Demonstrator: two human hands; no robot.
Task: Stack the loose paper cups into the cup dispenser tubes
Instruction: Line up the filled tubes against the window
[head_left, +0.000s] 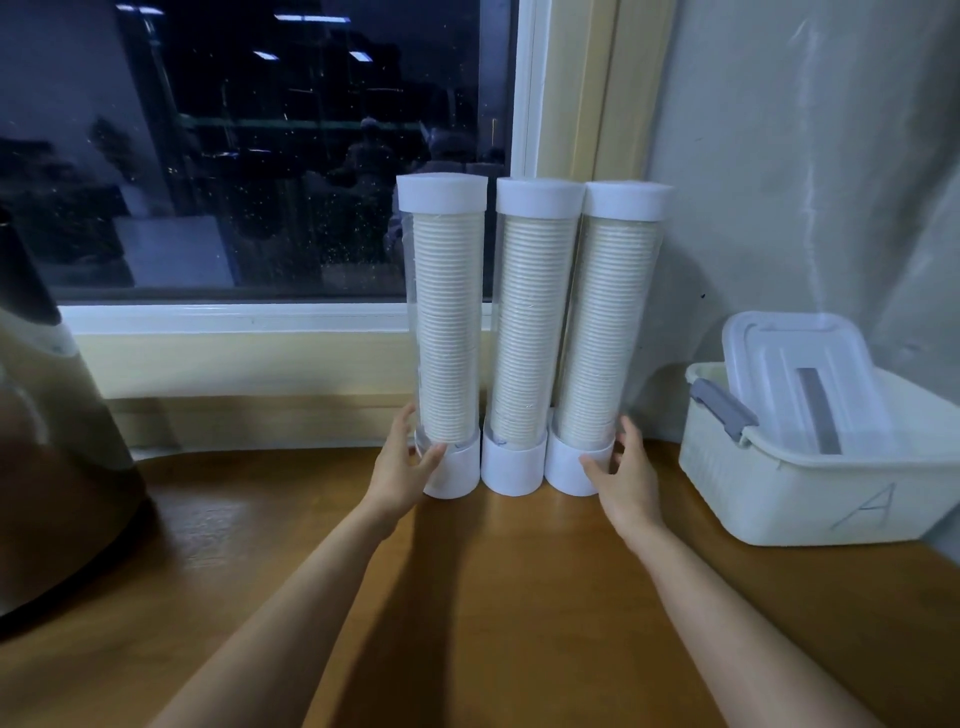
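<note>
One broad dark window (234, 156) fills the upper left of my view, and below it the brown wooden desk (493, 597) runs from edge to edge. A bulky dark appliance (47, 441) stands on the desk at the far left. At the far right sits a white basket (810, 493) marked with the letter A, with a clear lid (795, 374) lying tilted in it.

Between them, against the back wall, three clear dispenser tubes stand upright side by side, touching: the left tube (447, 322), the middle tube (530, 332) and the right tube (608, 332). Each has a white cap on top and a white base, and each is packed nearly full with nested paper cups (449, 312).

My left hand (402, 467) rests against the outer side of the left tube's base, thumb across its front. My right hand (626, 478) mirrors it on the right tube's base. On both, my fingers (404, 423) are apart and fairly straight, touching the tubes without closing round them.
</note>
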